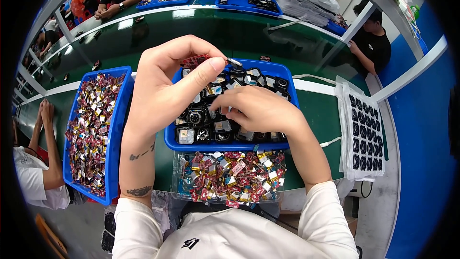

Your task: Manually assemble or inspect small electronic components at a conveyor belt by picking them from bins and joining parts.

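Observation:
My left hand (167, 84) is raised over the far left part of a blue tray (169, 139), its thumb and fingertips pinched together. A small red circuit board (195, 61) shows inside its curl, and a silvery piece (234, 61) sticks out just past the fingertips. Lower down, my right hand (263, 109) reaches into the same tray with curled fingers. Its fingertips are among black watch-like cases (195, 117), some round-faced and some showing pale square parts. What those fingers grip, if anything, is hidden.
Nearest me, a clear tray (176, 175) holds red boards with silver and yellow parts. A longer blue tray (125, 115) of similar parts stands left. Black pieces fill a white sheet (366, 136) at right. Co-workers sit across the green conveyor (158, 36); another person's hands (45, 110) rest at left.

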`<state>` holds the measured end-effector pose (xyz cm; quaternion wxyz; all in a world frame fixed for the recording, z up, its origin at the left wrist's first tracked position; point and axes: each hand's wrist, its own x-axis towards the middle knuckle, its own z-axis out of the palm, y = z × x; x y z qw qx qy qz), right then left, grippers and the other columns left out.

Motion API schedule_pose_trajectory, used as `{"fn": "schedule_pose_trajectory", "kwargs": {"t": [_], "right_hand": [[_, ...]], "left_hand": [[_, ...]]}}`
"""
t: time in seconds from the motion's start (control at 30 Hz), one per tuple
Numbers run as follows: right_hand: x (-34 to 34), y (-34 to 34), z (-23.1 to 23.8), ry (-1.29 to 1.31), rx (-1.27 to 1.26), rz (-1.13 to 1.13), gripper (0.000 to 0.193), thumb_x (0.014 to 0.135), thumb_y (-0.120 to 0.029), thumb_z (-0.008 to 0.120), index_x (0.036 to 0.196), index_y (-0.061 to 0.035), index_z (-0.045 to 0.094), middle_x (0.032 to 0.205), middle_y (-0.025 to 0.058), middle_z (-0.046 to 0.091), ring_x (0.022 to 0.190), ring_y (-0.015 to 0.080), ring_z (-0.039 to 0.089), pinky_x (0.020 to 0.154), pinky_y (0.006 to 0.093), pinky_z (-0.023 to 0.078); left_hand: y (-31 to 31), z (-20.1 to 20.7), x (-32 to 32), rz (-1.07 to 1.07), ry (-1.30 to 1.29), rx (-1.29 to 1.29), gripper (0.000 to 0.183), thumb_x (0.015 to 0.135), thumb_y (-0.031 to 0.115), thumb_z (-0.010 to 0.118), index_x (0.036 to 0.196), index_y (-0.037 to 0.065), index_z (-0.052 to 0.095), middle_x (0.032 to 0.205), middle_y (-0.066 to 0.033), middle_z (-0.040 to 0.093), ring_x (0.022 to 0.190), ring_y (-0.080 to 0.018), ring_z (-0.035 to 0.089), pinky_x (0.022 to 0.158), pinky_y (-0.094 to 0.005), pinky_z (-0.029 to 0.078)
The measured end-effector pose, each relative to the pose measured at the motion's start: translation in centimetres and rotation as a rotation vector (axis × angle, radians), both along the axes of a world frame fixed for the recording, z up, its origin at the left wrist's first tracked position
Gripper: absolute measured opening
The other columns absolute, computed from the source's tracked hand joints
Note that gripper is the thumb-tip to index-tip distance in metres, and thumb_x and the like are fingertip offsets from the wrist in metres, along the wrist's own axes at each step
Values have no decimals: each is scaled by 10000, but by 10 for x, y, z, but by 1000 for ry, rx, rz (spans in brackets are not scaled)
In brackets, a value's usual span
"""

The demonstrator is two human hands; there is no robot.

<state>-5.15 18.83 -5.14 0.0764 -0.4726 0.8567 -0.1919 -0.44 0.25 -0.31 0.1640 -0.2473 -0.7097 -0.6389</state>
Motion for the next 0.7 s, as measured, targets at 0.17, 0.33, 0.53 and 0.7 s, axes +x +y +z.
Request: {"fn": "schedule_pose_trajectory", "kwargs": {"t": [0.17,0.33,0.53,0.7], "right_hand": [[11,-28,-21,364,-195,41,539,679,-168,741,1181,-135,550,1131,20,528,1002,231,514,774,391,485],[11,-35,-32,269,-181,133,242,737,-149,695,968,-90,651,1058,28,568,965,225,533,766,354,472],[0,-26,-14,-450,-721,-71,137,874,-91,593,939,29,600,806,90,639,691,145,655,556,279,523],[6,-16,16,-866,-935,-182,224,889,-49,569,1096,39,563,948,101,631,726,138,655,613,233,571]], "left_hand": [[0,-3,-1,-20,16,2,112,832,85,657,851,-24,638,766,-19,621,697,-51,542,639,-193,436],[0,-4,-3,-3,38,-23,118,824,99,662,824,-16,639,736,-12,617,676,-52,535,632,-196,432],[-5,-3,-7,5,126,-77,103,804,76,653,788,-24,633,861,-58,625,740,-71,543,637,-215,428],[-2,-5,-7,201,75,-174,99,743,101,663,741,3,650,944,-97,645,808,-128,580,653,-234,428]]}}
